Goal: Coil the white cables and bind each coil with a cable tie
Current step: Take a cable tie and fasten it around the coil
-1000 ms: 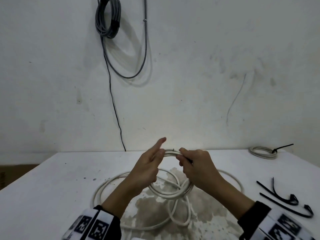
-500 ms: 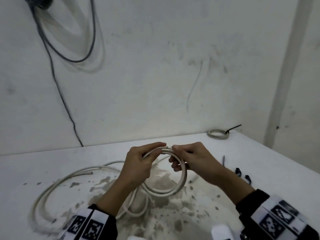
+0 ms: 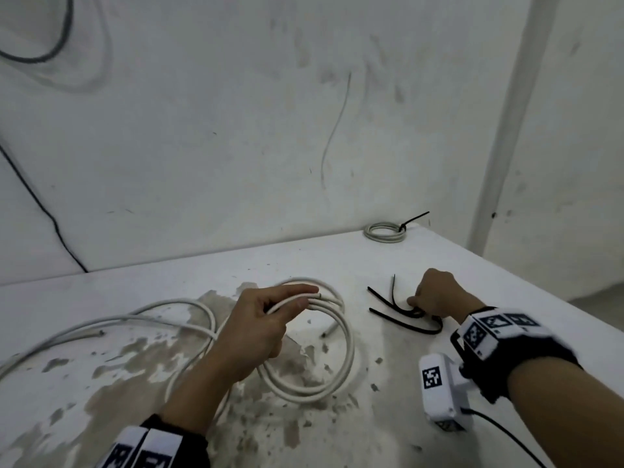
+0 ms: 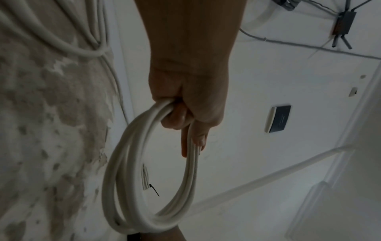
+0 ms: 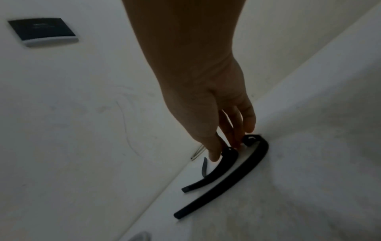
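Note:
My left hand (image 3: 304, 297) grips a coil of white cable (image 3: 344, 349) by its top, thumb and fingers curled round the strands, just above the table. In the left wrist view the coil (image 4: 111, 187) hangs as a loop from that hand (image 4: 185, 130). To the right of the coil, my right hand (image 3: 418, 305) is down on three black cable ties (image 3: 398, 324) lying on the table. The right wrist view shows the thumb and fingers (image 5: 226, 146) pinching the head of one cable tie (image 5: 214, 176), with a longer tie (image 5: 237, 182) beside it.
More loose white cable (image 3: 135, 319) trails left over the stained white table (image 3: 472, 265). A bound coil with a black tie (image 3: 385, 231) lies at the far right corner by the wall. The table's right edge runs close behind my right hand.
My right hand let go of the coil and moved right, down onto the black cable ties. The left hand keeps hold of the coil. The view has swung to the right.

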A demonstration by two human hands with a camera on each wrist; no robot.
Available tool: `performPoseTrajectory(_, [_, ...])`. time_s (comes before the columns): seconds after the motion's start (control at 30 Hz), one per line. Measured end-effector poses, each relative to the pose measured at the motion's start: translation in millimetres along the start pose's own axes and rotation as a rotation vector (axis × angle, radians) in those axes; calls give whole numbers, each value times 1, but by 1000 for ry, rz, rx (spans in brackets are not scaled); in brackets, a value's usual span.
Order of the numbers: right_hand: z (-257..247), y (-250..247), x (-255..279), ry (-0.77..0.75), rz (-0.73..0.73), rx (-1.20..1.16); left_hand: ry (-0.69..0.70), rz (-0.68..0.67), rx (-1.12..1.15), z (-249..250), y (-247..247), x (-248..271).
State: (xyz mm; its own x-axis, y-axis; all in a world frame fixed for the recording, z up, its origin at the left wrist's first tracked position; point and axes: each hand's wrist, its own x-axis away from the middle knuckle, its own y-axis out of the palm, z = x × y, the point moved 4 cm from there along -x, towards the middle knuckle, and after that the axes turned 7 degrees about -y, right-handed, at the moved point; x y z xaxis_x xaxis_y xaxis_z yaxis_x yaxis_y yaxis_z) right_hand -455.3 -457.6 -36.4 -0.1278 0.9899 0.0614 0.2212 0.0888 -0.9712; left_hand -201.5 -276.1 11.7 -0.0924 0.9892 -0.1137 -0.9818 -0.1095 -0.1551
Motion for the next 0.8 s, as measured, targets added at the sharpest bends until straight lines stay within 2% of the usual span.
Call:
performPoseTrajectory(0.3, [1, -17, -18, 109, 264, -272, -3, 20, 117, -4, -16, -4])
performPoseTrajectory(0.4, [-12, -36, 0, 78, 381, -171, 0, 9, 119, 1, -23, -2])
performPoseTrajectory(0.5, [-44, -53, 17, -119, 477, 65, 0, 1, 134, 5, -35, 0])
performPoseTrajectory(0.57, [-74, -66, 32, -316, 597, 14, 12, -6, 145, 9, -43, 1])
performPoseTrajectory(0.63, [-109, -77, 52, -554, 737, -257, 31, -13, 160, 13, -50, 3])
performPoseTrajectory(0.67, [-126, -81, 64, -643, 756, -428, 39, -16, 169, 15, -52, 3])
performPoseTrajectory(0.7, [-143, -83, 75, -700, 723, -582, 45, -17, 178, 17, -55, 4])
performPoseTrajectory(0.8, [-187, -81, 100, -797, 488, -928, 63, -11, 191, 21, -64, 7])
